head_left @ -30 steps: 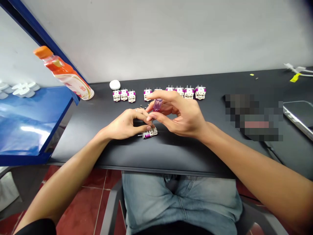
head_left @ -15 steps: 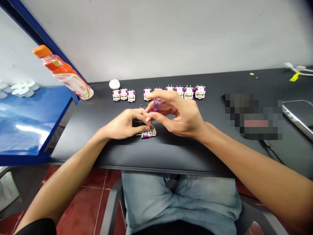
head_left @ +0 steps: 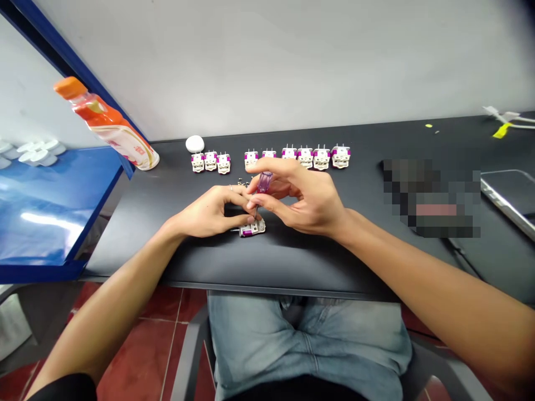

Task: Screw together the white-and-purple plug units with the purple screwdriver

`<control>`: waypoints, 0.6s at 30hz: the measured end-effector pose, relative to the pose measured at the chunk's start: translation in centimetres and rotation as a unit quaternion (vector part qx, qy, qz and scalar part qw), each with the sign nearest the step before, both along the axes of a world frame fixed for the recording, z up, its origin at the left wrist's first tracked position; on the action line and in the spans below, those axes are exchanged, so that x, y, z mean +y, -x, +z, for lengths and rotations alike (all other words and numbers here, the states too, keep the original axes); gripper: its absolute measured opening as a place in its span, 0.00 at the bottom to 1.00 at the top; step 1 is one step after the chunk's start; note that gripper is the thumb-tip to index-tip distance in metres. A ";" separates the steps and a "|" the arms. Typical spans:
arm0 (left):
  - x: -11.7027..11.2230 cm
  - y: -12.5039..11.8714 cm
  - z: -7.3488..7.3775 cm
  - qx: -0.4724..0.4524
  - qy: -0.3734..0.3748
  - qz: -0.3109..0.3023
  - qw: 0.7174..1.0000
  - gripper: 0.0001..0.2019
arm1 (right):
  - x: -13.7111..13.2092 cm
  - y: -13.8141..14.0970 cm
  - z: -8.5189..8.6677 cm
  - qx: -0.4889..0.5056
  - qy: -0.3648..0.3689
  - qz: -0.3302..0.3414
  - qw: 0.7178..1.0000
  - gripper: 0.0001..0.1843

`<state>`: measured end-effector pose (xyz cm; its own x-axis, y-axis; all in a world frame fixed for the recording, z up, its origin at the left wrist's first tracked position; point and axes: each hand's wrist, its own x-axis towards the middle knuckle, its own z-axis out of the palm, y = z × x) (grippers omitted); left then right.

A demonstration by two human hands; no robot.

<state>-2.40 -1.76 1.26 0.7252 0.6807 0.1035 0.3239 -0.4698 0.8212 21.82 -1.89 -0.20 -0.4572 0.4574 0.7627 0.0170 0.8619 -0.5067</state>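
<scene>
My left hand (head_left: 213, 211) rests on the black table (head_left: 292, 256) and pinches a small white and purple plug part (head_left: 253, 228) against it. In my right hand (head_left: 305, 197) is a small screwdriver with a clear purple handle (head_left: 264, 182), held upright between thumb and fingers. Its tip points down onto the plug part. A few tiny loose metal bits (head_left: 242, 181) lie just behind my left hand.
Along the back of the table stand two rows of similar plug parts, one at left (head_left: 210, 161) and one at right (head_left: 305, 156). A white round cap (head_left: 194, 144), a leaning orange drink bottle (head_left: 109, 127), a blue shelf (head_left: 42, 211) and a laptop (head_left: 510, 197) surround them.
The screwdriver handle has shifted slightly left and down, with my right fingers turning around it. My left hand and the plug part have barely moved.
</scene>
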 end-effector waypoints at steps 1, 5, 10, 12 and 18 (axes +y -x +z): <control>0.0 0.0 0.0 0.003 -0.001 0.000 1.000 0.06 | 0.0 0.0 0.0 -0.007 -0.002 0.000 1.000 0.26; 0.0 0.4 0.3 0.018 -0.010 0.005 1.000 0.06 | -0.1 0.0 0.5 -0.031 -0.041 0.011 0.999 0.27; -0.2 1.2 0.9 0.088 -0.053 0.008 0.995 0.16 | -0.2 0.1 0.9 -0.029 -0.158 -0.053 0.986 0.21; -0.3 1.2 0.9 0.087 -0.057 0.012 0.995 0.14 | -0.2 0.1 1.0 -0.049 -0.165 -0.054 0.984 0.21; -0.4 0.6 0.4 0.073 -0.061 0.007 0.995 0.11 | -0.3 -0.1 1.6 -0.018 -0.165 -0.091 0.982 0.15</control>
<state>-2.95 -2.18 1.68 0.7289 0.6800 0.0798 0.4428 -0.5571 0.7026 21.94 -2.23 1.35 -0.4200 0.2640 0.8683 0.1989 0.9603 -0.1957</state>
